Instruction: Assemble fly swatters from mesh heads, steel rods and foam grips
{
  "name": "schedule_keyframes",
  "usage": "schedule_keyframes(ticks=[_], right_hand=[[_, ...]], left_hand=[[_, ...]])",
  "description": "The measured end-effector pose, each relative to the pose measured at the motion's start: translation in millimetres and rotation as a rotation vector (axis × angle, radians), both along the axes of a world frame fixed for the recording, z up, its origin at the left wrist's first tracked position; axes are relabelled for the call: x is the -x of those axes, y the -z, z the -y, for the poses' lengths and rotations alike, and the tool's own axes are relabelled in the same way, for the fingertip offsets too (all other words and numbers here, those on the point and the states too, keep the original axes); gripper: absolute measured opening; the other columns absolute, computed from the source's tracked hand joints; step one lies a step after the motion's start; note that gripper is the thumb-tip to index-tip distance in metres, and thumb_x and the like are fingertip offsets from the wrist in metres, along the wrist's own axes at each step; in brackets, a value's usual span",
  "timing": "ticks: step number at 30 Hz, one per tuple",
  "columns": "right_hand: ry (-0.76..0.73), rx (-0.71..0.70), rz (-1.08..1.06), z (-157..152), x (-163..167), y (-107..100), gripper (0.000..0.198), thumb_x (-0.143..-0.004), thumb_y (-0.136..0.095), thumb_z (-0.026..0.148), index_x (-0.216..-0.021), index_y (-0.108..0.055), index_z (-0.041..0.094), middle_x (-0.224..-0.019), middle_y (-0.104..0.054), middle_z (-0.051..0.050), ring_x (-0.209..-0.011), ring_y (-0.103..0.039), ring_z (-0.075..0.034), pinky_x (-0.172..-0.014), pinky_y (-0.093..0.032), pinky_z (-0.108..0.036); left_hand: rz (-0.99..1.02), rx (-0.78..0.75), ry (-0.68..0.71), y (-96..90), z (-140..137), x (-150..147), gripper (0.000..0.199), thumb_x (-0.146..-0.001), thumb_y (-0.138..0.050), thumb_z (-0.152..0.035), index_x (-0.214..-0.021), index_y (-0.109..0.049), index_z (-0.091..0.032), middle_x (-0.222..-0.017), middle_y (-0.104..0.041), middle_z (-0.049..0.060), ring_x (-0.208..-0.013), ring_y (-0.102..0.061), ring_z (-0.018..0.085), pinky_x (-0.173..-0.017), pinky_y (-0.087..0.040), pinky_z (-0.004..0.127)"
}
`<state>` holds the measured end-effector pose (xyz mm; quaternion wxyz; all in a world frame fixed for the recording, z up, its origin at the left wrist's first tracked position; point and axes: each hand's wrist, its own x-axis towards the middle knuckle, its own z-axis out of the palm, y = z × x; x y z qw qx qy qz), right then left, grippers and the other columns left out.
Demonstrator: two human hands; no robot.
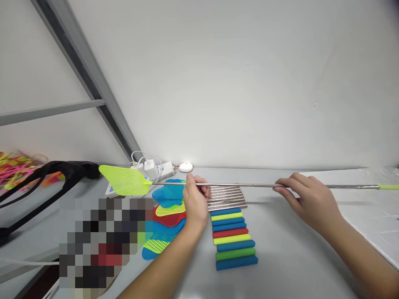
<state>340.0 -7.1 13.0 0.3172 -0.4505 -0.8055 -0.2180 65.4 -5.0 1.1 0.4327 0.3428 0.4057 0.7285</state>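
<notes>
A fly swatter with a yellow-green mesh head (124, 180) and a long metal rod (243, 185) stretches across the view, roughly level above the table. My left hand (196, 203) is closed round the rod, a short way right of the head. Farther along, my right hand (308, 201) pinches the rod between thumb and fingers. A yellow-green handle (389, 187) runs out of view at the right edge. Below the rod lie several metal rods (227, 199) side by side. Nearer me is a column of coloured handles (233, 234); mesh swatter heads (170, 218) lie partly behind my left arm.
White chargers and a power strip (165, 170) sit by the wall, beside a round white object (186, 167). A black frame-like object (62, 178) and a bright tangled pile (18, 170) are at left. White sheeting (368, 224) covers the right side; a pixelated area hides the lower left.
</notes>
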Motion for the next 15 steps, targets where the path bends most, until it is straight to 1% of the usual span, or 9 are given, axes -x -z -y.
schedule_keyframes(ticks=[2, 4, 5, 7, 10, 13, 15], right_hand=[[0.016, -0.018, 0.005, 1.4, -2.9, -3.2, 0.014, -0.093, -0.057, 0.034, -0.091, -0.064, 0.021, -0.072, -0.058, 0.001, -0.056, -0.044, -0.012, -0.062, -0.035, -0.029], [0.025, -0.041, 0.021, 2.0, -6.5, -5.2, 0.014, -0.093, -0.059, 0.034, -0.089, -0.065, 0.022, -0.071, -0.058, 0.001, -0.056, -0.043, -0.011, -0.062, -0.034, -0.029], [0.022, -0.056, 0.032, 2.1, -7.6, -5.7, 0.013, -0.092, -0.060, 0.033, -0.087, -0.065, 0.022, -0.069, -0.058, 0.002, -0.056, -0.043, -0.011, -0.061, -0.034, -0.028], [0.007, -0.086, 0.054, 2.2, -7.8, -5.3, 0.014, -0.092, -0.061, 0.032, -0.083, -0.064, 0.022, -0.065, -0.054, 0.002, -0.057, -0.043, -0.012, -0.058, -0.031, -0.027], [-0.006, -0.091, 0.070, 1.3, -3.5, -2.9, 0.020, -0.093, -0.059, 0.032, -0.077, -0.061, 0.021, -0.060, -0.049, 0.003, -0.056, -0.042, -0.012, -0.054, -0.028, -0.027], [-0.020, -0.031, 0.061, -1.4, 0.2, -0.3, 0.020, -0.095, -0.054, 0.031, -0.080, -0.061, 0.021, -0.063, -0.051, 0.001, -0.058, -0.044, -0.013, -0.056, -0.029, -0.028], [-0.017, 0.012, 0.036, -3.5, -0.3, 0.9, 0.019, -0.096, -0.052, 0.032, -0.083, -0.062, 0.021, -0.066, -0.055, 0.000, -0.060, -0.048, -0.014, -0.059, -0.032, -0.028]], left_hand=[[-0.019, 0.028, 0.038, 1.8, 2.5, -4.0, 0.053, -0.095, -0.036, -0.055, -0.055, -0.041, -0.020, -0.047, -0.037, -0.004, -0.042, -0.037, 0.009, -0.042, -0.036, 0.022], [0.012, 0.071, 0.073, 0.8, 2.7, -5.0, 0.052, -0.094, -0.037, -0.056, -0.055, -0.038, -0.021, -0.046, -0.032, -0.006, -0.040, -0.034, 0.009, -0.041, -0.034, 0.021], [0.037, 0.089, 0.067, -0.9, 1.8, -4.1, 0.051, -0.093, -0.039, -0.056, -0.056, -0.037, -0.021, -0.046, -0.029, -0.007, -0.040, -0.032, 0.008, -0.040, -0.033, 0.021], [0.061, 0.103, -0.001, -5.9, -1.4, -0.1, 0.047, -0.091, -0.043, -0.054, -0.058, -0.037, -0.022, -0.048, -0.027, -0.008, -0.039, -0.030, 0.008, -0.037, -0.031, 0.020], [0.067, 0.097, -0.113, -14.4, -7.5, 8.1, 0.040, -0.089, -0.046, -0.048, -0.060, -0.039, -0.021, -0.050, -0.031, -0.007, -0.038, -0.031, 0.008, -0.035, -0.030, 0.020], [0.081, 0.090, -0.170, -20.5, -12.9, 16.6, 0.036, -0.088, -0.046, -0.043, -0.061, -0.039, -0.022, -0.050, -0.036, -0.007, -0.037, -0.032, 0.008, -0.035, -0.031, 0.020], [0.101, 0.068, -0.236, -24.1, -16.5, 23.8, 0.033, -0.087, -0.046, -0.040, -0.060, -0.039, -0.022, -0.049, -0.036, -0.007, -0.037, -0.033, 0.008, -0.036, -0.032, 0.021]])
